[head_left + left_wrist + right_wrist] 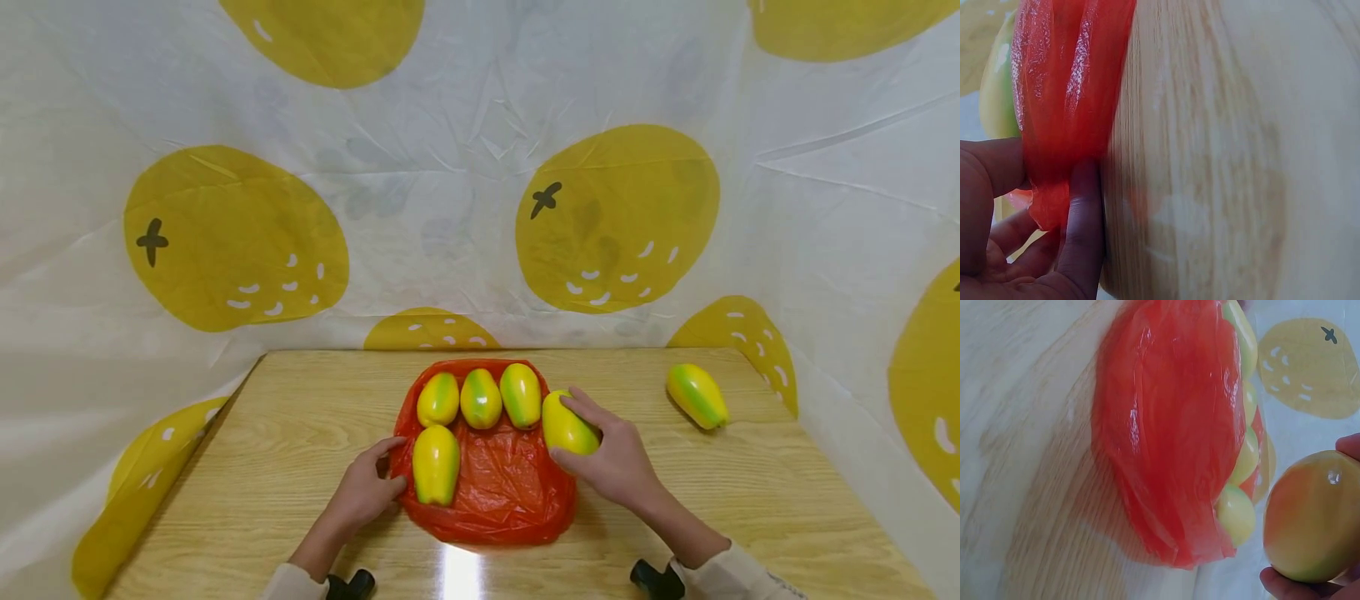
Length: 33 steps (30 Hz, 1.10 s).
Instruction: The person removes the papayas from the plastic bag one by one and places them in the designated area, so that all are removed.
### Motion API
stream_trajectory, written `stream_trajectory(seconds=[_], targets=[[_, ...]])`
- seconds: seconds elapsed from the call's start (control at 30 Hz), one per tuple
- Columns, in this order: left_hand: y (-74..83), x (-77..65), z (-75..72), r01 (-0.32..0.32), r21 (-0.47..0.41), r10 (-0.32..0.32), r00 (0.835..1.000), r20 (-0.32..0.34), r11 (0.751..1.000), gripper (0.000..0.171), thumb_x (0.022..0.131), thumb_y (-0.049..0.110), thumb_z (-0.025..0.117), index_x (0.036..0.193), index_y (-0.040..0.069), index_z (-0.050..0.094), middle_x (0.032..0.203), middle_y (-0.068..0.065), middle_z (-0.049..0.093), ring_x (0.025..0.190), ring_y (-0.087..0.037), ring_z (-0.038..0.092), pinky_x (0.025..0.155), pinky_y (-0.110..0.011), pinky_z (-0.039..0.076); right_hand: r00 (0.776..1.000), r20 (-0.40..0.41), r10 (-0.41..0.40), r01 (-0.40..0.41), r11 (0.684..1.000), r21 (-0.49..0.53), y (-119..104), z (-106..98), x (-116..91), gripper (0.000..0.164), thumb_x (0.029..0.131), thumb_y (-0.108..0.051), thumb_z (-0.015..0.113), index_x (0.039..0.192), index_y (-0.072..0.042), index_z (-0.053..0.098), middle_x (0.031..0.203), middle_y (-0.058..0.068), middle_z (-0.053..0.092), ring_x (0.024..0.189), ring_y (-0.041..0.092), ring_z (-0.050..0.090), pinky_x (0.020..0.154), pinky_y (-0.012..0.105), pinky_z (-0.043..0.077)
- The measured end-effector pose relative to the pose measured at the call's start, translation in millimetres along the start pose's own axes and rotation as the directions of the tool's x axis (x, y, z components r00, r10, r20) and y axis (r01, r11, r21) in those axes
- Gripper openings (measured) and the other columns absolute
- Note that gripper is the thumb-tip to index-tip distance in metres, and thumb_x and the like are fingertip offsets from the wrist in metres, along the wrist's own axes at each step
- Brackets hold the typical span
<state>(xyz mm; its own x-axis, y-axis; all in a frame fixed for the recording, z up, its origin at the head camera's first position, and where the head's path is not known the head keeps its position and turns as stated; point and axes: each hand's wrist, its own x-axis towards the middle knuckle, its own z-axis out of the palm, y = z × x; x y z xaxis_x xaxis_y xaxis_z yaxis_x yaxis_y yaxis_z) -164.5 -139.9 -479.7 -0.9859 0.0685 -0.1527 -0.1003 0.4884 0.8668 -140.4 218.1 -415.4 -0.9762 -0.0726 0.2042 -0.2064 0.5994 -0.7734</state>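
Observation:
A red plastic bag (513, 492) lies spread on the table with its mouth up. Inside it, three yellow-green papayas (481, 400) stand in a row along the far side, and another papaya (436, 467) lies near the left side. My left hand (367, 483) holds the bag's left rim, the red film between thumb and fingers in the left wrist view. At the bag's right rim, my right hand (611, 454) grips a papaya (566, 423) between thumb and fingers. The right wrist view shows this held papaya (1313, 515) raised beside the bag.
One more papaya (697, 396) lies on the wooden table (315, 400) at the far right. Behind the table hangs a white cloth (435, 217) printed with large yellow fruit. Dark wrist mounts (657, 579) show at the bottom edge.

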Motion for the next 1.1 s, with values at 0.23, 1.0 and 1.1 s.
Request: stream_trajectory(seconds=[0.23, 1.0, 1.1], targets=[[1.2, -0.1, -0.2, 0.01, 0.007, -0.01, 1.0, -0.002, 1.0, 0.064, 0.084, 0.002, 0.072, 0.146, 0.009, 0.058, 0.133, -0.017, 0.066, 0.108, -0.026, 0.059, 0.075, -0.029, 0.056, 1.0, -0.01, -0.009, 0.009, 1.0, -0.012, 5, -4, 2, 0.071, 0.084, -0.023, 0.084, 0.149, -0.008, 0.058, 0.162, 0.015, 0.047, 0.149, 0.041, 0.045, 0.11, 0.058, 0.049], [0.8, 0.5, -1.8, 0.01, -0.009, -0.01, 0.999, 0.032, 1.0, 0.062, 0.087, 0.002, 0.071, 0.147, 0.009, 0.056, 0.137, -0.017, 0.064, 0.11, -0.026, 0.06, 0.078, -0.031, 0.059, 0.999, -0.044, -0.026, 0.023, 0.998, -0.061, 21, -20, 11, 0.071, 0.086, -0.025, 0.084, 0.149, -0.007, 0.057, 0.162, 0.016, 0.047, 0.148, 0.044, 0.045, 0.112, 0.06, 0.046], [1.1, 0.2, -2.6, 0.009, -0.019, -0.008, 0.999, 0.034, 1.0, 0.062, 0.087, 0.0, 0.071, 0.147, 0.009, 0.057, 0.137, -0.018, 0.064, 0.111, -0.026, 0.062, 0.079, -0.033, 0.06, 0.999, -0.043, -0.024, 0.022, 0.998, -0.06, 23, -22, 12, 0.072, 0.086, -0.026, 0.084, 0.149, -0.007, 0.057, 0.162, 0.016, 0.046, 0.148, 0.044, 0.044, 0.112, 0.061, 0.045]])
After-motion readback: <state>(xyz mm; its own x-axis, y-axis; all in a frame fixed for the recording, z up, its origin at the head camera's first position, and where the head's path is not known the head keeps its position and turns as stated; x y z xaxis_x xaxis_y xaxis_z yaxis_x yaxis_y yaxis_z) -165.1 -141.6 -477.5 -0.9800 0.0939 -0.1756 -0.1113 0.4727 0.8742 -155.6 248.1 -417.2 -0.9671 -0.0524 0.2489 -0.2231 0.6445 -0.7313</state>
